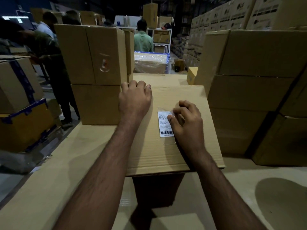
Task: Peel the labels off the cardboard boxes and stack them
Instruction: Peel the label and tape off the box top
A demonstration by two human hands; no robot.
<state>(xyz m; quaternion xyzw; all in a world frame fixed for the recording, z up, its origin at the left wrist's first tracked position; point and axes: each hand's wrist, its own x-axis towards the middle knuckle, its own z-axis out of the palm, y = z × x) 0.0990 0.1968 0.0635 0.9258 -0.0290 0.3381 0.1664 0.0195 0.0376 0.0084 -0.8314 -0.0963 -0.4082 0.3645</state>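
Note:
A brown cardboard box [166, 151] stands in front of me on a cardboard-covered surface. A white barcode label [164, 124] under clear tape is stuck on its top. My left hand [134, 98] rests over the box's far left corner, fingers curled on the edge. My right hand [186, 120] lies on the box's right part, with thumb and fingertips touching the label's right edge. The label lies flat apart from that edge, which the fingers hide.
A stack of two boxes [96, 72] stands close on the left, a taller stack [249, 90] close on the right. Boxes with blue tape [20, 100] sit far left. Several people [142, 39] work behind. Printed cartons [232, 15] line the far right.

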